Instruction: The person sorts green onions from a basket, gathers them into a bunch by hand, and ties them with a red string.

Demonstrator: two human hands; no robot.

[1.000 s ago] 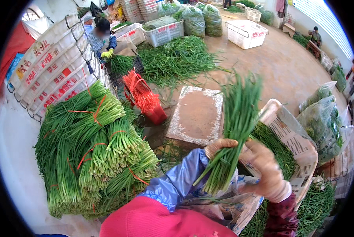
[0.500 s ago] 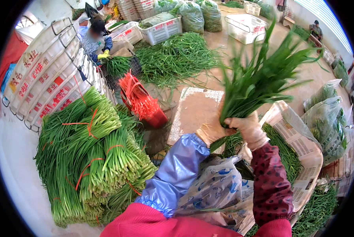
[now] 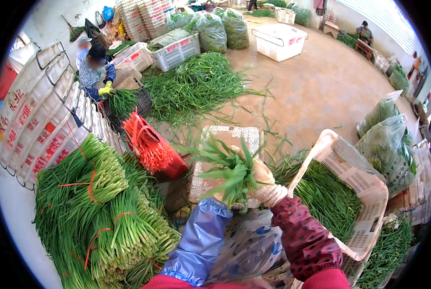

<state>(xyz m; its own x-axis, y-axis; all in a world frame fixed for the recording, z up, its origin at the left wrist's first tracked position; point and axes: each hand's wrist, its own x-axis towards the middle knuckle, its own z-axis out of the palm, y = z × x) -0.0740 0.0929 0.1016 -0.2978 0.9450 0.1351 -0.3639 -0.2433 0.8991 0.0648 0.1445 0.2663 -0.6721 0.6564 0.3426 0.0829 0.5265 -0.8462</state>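
A bunch of green chives (image 3: 232, 171) is held over a low board-topped stand (image 3: 199, 180), its leaf ends pointing toward me and partly blurred. Around its right side my right hand (image 3: 265, 185), in a pale work glove, is closed. My left hand (image 3: 218, 196), below a shiny blue sleeve, lies against the bunch's lower left; leaves cover its fingers. To the left rises a big stack of chive bundles (image 3: 100, 207) tied with red bands. Loose chives (image 3: 328, 200) fill a pale plastic crate (image 3: 369, 219) on my right.
A red bucket (image 3: 174, 166) of red ties (image 3: 145, 142) stands beyond the stack, near tall leaning white crates (image 3: 39, 115). A co-worker (image 3: 95, 74) in yellow gloves handles greens beside a large chive heap (image 3: 191, 86). Bagged greens (image 3: 386, 144) stand at right.
The bunch has swung from upright at upper right down and left over the stand, leaves now toward me. Both hands moved left with it, and the view has shifted.
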